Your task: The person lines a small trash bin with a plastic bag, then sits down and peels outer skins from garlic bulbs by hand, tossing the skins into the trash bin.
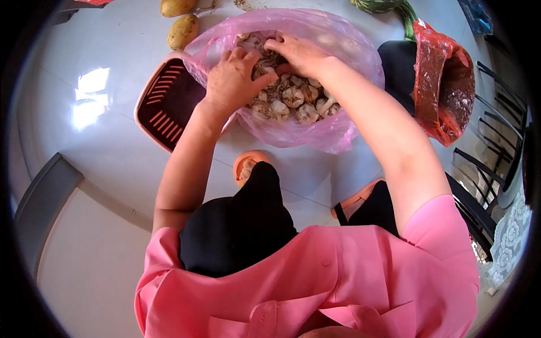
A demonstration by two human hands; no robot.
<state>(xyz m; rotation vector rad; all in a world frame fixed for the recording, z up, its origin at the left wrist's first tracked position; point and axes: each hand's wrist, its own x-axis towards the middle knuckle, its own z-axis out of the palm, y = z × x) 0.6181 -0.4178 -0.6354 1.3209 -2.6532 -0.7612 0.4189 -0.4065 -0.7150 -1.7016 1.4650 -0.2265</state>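
Many garlic bulbs [293, 97] lie in a wide-open pink plastic bag [270, 132] on the floor in front of me. My left hand [234, 79] rests over the left side of the garlic, its fingers spread and thumb pointing right. Farther back in the bag, my right hand [296, 55] reaches among the bulbs, fingers apart and partly curled, some tips hidden. No bulb is plainly gripped in either hand. At the bag's left stands a pink plastic basket [147, 104] with slotted sides, partly covered by the bag's edge.
Two potatoes [183, 32] lie beyond the basket. To the right are a red plastic bag [428, 84], a black object [396, 70] and a green striped gourd [380, 5]. Dark metal chair legs [496, 135] stand at far right. My orange sandals [248, 159] are near the bag.
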